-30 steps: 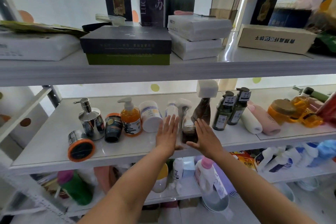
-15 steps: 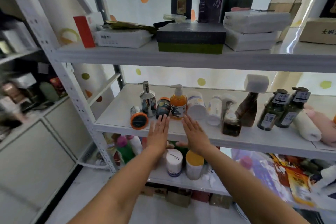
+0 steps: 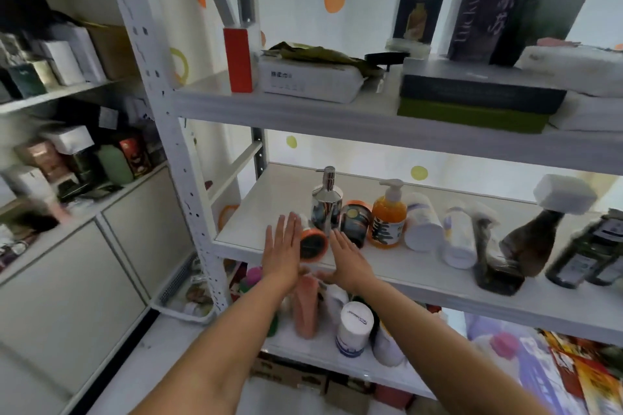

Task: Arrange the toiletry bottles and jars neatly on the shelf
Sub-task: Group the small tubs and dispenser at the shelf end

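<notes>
- Middle shelf (image 3: 266,202): white board carrying the row of toiletries.
- Orange-rimmed jar (image 3: 313,243): lies on its side near the shelf's front edge, dark face toward the camera. It is the leftmost of the row and sits forward of its line.
- Left hand (image 3: 281,253): flat, fingers straight and together, palm turned inward, just beside the jar's left flank. Contact cannot be told.
- Right hand (image 3: 349,258): flat likewise, palm inward, just beside the jar's right flank. The hands stand apart with the jar between them, and neither curls round anything.
- Chrome pump dispenser (image 3: 326,209): upright, directly behind the jar.
- Dark jar with orange lid (image 3: 354,224) and orange pump bottle (image 3: 387,216): close together, right of the dispenser.
- White tub (image 3: 423,222): next along, apparently tipped over.
- Step in hand, as judged: tidying the row's left end, with the palms bracketing the tipped jar.
- Next move, as judged: bring the palms onto the jar, stand it upright and set it in line beside the dispenser. Being round, it may roll toward the front edge, so both flanks want holding.
</notes>
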A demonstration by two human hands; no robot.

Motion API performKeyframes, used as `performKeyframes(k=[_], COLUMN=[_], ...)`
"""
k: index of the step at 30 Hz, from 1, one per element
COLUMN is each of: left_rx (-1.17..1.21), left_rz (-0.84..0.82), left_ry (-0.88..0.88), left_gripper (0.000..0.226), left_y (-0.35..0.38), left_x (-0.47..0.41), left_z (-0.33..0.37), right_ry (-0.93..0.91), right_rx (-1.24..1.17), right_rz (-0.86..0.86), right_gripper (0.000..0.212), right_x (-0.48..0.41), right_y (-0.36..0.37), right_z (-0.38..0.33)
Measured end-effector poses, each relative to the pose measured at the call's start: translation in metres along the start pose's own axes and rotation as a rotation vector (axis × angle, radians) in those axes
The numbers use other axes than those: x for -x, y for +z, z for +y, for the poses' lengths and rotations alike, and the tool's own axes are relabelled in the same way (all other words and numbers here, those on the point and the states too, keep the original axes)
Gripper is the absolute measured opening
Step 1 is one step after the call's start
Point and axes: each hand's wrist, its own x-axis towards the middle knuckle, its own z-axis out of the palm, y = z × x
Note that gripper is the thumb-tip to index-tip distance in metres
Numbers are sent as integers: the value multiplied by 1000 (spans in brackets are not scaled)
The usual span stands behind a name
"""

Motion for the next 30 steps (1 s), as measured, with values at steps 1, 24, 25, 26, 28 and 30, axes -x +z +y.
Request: performKeyframes(k=[1, 24, 25, 26, 28, 30], left_rx=[-4, 181, 197, 209, 208, 212], left_rz=[-8, -13, -12, -5, 7, 21], left_ry=[8, 338, 348, 347, 311, 269], left_gripper=[107, 82, 78, 75, 66, 60], left_y=[1, 11, 12, 13, 11, 9], left_x=[-7, -132, -135, -137, -139, -141], left_z=[-12, -130, -127, -125, -120, -119], right_ry=[23, 339, 345, 354, 419, 524], right_rx=[-34, -633, -659, -658, -628, -601], right_rz=[-4, 266, 297, 313, 316, 307], right_gripper=[108, 81, 62, 48, 32, 26], right_x=[-10, -139, -140, -139, -138, -140], right_y=[4, 48, 45, 43, 39, 38], right_z=[-7, -84, -84, -84, -85, -85])
